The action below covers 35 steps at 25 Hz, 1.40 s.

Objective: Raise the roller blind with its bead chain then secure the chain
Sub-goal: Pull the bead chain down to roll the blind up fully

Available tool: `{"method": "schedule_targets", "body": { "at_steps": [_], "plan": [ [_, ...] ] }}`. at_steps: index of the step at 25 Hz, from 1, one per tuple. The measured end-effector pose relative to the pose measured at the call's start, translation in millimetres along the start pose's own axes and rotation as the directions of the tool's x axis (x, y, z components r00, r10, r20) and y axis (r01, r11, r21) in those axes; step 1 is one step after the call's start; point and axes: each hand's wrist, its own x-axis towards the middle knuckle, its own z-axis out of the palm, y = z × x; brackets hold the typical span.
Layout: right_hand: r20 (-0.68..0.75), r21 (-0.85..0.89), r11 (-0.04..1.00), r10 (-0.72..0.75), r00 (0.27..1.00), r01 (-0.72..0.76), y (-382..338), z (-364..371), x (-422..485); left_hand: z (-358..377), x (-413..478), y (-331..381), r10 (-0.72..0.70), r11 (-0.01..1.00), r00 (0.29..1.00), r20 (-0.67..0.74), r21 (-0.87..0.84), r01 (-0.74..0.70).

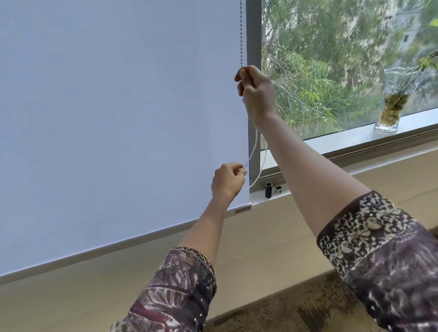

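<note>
A person stood at a window with both bare arms raised toward a white roller blind [101, 110] that hung almost fully down, its bottom bar [113, 245] sitting low, just below the level of the window sill [369, 136]. The bead chain [241, 26] ran down the blind's right edge, against the grey window frame [252, 30]. Its long axis was close to vertical, leaning slightly left toward the bottom, where it curved into a loop just above the sill.

The right hand [257, 91] was the higher one, fingers closed around the chain about halfway up the visible run, with the strand rising taut and straight from the fist toward the top of the view. The left hand [227, 179] was lower and to the left, pinched shut on the chain near the bottom of its loop, close to the blind's lower right corner. Between the two hands the chain sagged in a loose curve.

Judging from this, the next pull would run straight down along the chain's own line, and the right hand, holding the taut upper part, looked better placed to make it.

A small black cylinder [268, 190] and a small clip-like piece [278, 188] sat on the sill just right of the loop; whether either secures the chain could not be told. A glass vase [395, 102] stood well apart, further right on the sill
</note>
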Motion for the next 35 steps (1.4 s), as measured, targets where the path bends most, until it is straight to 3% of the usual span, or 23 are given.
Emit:
{"method": "schedule_targets", "body": {
  "at_steps": [4, 7, 14, 19, 28, 31, 35],
  "plan": [
    [0.009, -0.048, 0.999, 0.025, 1.0, -0.025, 17, -8, -10, -14, 8, 22, 0.09, 0.987, 0.996, 0.013, -0.136, -0.087],
    [0.047, -0.098, 0.994, 0.056, 0.997, -0.051, 32, -12, -23, -29, 17, 48, 0.113, 0.945, 0.991, -0.078, -0.3, -0.131],
    [0.145, -0.132, 0.981, 0.163, 0.976, -0.144, 73, -18, -64, -53, 33, 107, 0.135, 0.706, 0.948, -0.29, -0.643, -0.297],
    [0.199, -0.148, 0.963, 0.251, 0.947, -0.224, 93, -19, -87, -51, 34, 121, 0.15, 0.632, 0.93, -0.335, -0.691, -0.351],
    [0.297, -0.37, 0.889, 0.388, 0.873, -0.269, 126, -23, -117, -58, 46, 135, 0.17, 0.623, 0.919, -0.356, -0.683, -0.38],
    [0.319, -0.478, 0.84, 0.438, 0.84, -0.256, 137, -27, -123, -50, 45, 122, 0.198, 0.676, 0.919, -0.341, -0.632, -0.38],
    [0.388, -0.579, 0.768, 0.554, 0.737, -0.272, 135, -22, -121, -40, 43, 93, 0.168, 0.787, 0.921, -0.351, -0.515, -0.339]
  ]
}}
